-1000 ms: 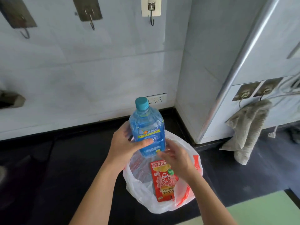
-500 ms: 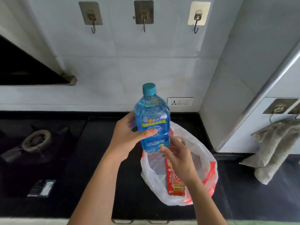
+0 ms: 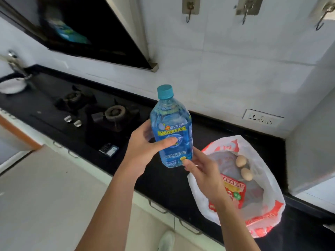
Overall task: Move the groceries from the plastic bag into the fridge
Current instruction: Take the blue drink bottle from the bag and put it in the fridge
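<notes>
A blue drink bottle [image 3: 171, 127] with a teal cap is held upright above the black counter. My left hand [image 3: 145, 147] is wrapped around its middle. My right hand [image 3: 203, 173] supports the bottle's bottom edge with its fingertips. To the right, a white and red plastic bag [image 3: 266, 201] lies open on the counter. Inside it I see two eggs [image 3: 243, 167] and a red snack packet [image 3: 234, 194], partly covered by my right wrist.
A gas hob [image 3: 101, 111] with two burners sits on the black counter [image 3: 163, 180] to the left. A range hood [image 3: 87, 29] hangs above it. Wall hooks [image 3: 190, 9], a socket [image 3: 262, 117] and a white bowl [image 3: 12, 86] are around. Light floor lies below.
My view has swung left and away from the counter. The bottle has travelled left of the bag, still in both hands. The eggs in the bag have come into sight.
</notes>
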